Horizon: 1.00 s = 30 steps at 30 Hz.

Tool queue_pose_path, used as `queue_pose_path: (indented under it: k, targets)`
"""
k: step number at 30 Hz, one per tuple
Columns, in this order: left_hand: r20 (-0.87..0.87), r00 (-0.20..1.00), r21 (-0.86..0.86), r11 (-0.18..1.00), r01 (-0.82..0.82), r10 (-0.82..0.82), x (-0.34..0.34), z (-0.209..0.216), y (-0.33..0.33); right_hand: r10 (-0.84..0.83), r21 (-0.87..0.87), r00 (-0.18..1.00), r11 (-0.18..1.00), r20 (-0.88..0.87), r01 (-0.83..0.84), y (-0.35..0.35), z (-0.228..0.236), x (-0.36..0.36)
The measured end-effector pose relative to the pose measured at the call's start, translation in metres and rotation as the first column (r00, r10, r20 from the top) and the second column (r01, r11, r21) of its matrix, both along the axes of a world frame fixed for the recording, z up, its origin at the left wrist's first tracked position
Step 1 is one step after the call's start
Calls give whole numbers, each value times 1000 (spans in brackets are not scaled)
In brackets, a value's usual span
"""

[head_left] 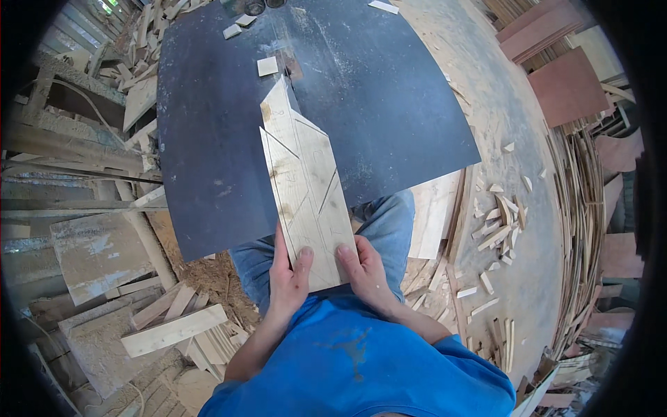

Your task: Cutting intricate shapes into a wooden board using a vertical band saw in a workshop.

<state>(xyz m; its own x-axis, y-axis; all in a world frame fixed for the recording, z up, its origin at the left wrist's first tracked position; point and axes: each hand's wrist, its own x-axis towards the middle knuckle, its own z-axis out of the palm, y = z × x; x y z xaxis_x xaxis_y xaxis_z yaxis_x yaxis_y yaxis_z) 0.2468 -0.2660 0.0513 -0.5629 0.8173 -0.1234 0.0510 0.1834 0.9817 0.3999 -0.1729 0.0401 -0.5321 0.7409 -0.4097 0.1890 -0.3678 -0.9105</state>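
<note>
A pale wooden board (306, 187) with slanted pencil lines and a few dark slits lies lengthwise before me, its far end cut to an angled, stepped point. My left hand (288, 278) grips its near left edge, thumb on top and fingers at the side and underneath. On the near right edge my right hand (363, 271) holds it the same way. The far part of the board is over the dark worktable (215, 139), its tip by a small worn patch (290, 66). A small square wood offcut (267, 67) sits just beyond the tip.
More small offcuts (240, 24) lie at the table's far edge. Wood scraps (504, 222) are scattered on the floor to the right, near stacked thin strips (580, 187) and reddish panels (566, 87). At left are dusty boards (101, 254) and a loose plank (174, 330).
</note>
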Motion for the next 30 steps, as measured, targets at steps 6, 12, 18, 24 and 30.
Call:
queue_pose_path:
  k: [6, 12, 18, 24, 30]
  targets:
    - [-15, 1000, -8, 1000, 8, -8, -14, -2, 5, -67, 90, 998, 994, 11, 66, -2, 0, -13]
    - [-51, 999, -32, 999, -7, 5, -18, -2, 9, -55, 88, 998, 995, 39, 51, 3, 0, -17]
    - [-15, 1000, -17, 1000, -16, 16, -22, -3, 14, -67, 78, 997, 995, 24, 65, 4, -6, -21]
    - [0, 999, -17, 999, -38, 38, -21, -2, 16, -47, 109, 998, 993, 50, 41, 9, -3, -22]
    - [49, 983, -200, 966, -166, 179, -46, 15, -5, 335, -53, 936, 942, 106, -331, 28, 25, -27]
